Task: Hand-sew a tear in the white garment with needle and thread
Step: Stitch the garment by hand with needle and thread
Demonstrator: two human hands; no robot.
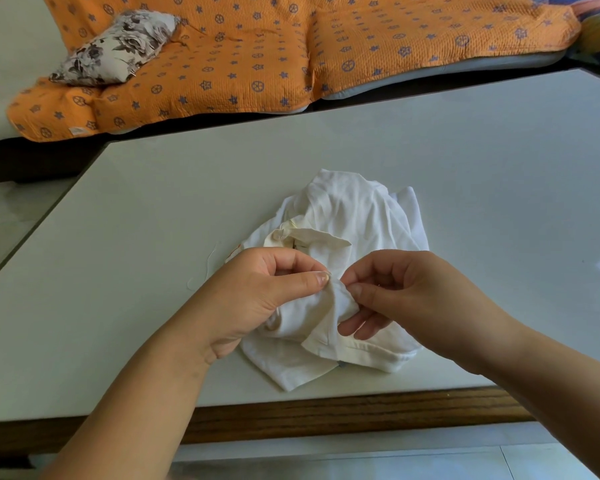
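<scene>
Bunched white garment [354,216] at counter [499,168] centre. Its fold [336,301] pinched by left hand [257,292] from 9 o'clock, right hand [413,296] from 3. Best keep fold taut, stitches small. No needle discernible.

Open tabletop [465,161] wide to the left, right and far side of the crumpled white garment [354,209], the one heap near the front edge, left hand [257,296] and right hand [413,296] crowding its near fold, loose thread [209,257] just left, sofa [257,64] beyond the table.
</scene>
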